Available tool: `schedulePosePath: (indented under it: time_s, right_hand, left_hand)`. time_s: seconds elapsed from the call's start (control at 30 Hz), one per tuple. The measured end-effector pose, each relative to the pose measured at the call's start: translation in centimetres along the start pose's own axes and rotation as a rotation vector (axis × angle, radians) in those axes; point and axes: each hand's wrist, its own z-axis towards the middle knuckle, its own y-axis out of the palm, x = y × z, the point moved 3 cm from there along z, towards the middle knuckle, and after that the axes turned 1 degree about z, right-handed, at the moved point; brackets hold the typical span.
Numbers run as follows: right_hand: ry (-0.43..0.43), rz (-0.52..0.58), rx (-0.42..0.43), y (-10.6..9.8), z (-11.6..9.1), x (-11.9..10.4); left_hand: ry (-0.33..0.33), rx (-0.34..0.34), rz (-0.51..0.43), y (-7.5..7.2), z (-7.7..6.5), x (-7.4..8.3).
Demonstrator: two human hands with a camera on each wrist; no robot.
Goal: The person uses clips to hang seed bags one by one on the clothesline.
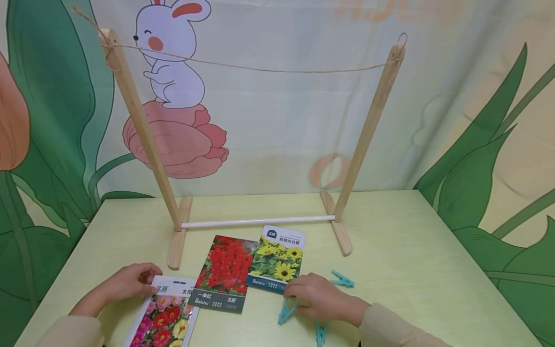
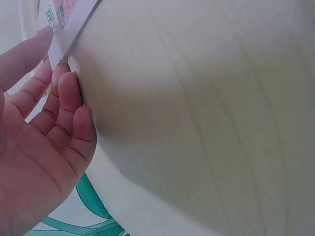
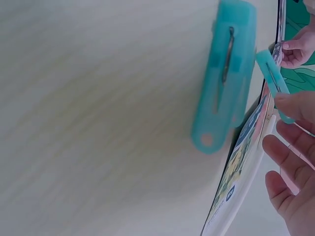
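Observation:
At the lower left in the head view, my left hand (image 1: pixel 123 288) pinches the top left corner of a flower seed packet (image 1: pixel 162 320) with pink, red and yellow blooms. The left wrist view shows the thumb and fingertips on that packet's white corner (image 2: pixel 63 42). My right hand (image 1: pixel 325 300) holds a teal clothespin (image 1: pixel 285 313) between thumb and fingers, just above the table. Two more teal clothespins lie near it, one beyond the hand (image 1: pixel 342 279) and another clothespin (image 1: pixel 321 333) at the front edge of the view.
A red-flower packet (image 1: pixel 225 270) and a yellow sunflower packet (image 1: pixel 277 258) lie mid-table, slightly overlapping. Behind them stands a wooden frame (image 1: pixel 149 140) with a white crossbar (image 1: pixel 260 222) and a sagging twine line (image 1: pixel 260 70) between its posts. A printed curtain (image 1: pixel 269 130) hangs behind.

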Motion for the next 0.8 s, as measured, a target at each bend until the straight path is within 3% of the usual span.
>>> schedulePosePath:
  time_s: [0.53, 0.8]
  right_hand:
    - [-0.051, -0.06, 0.128, -0.7, 0.09, -0.33]
    - [-0.016, -0.023, 0.106, -0.89, 0.14, -0.33]
  left_hand:
    - [0.004, 0.008, -0.01, 0.07, -0.04, -0.02]
    - [0.009, 0.004, -0.003, 0.06, 0.09, -0.19]
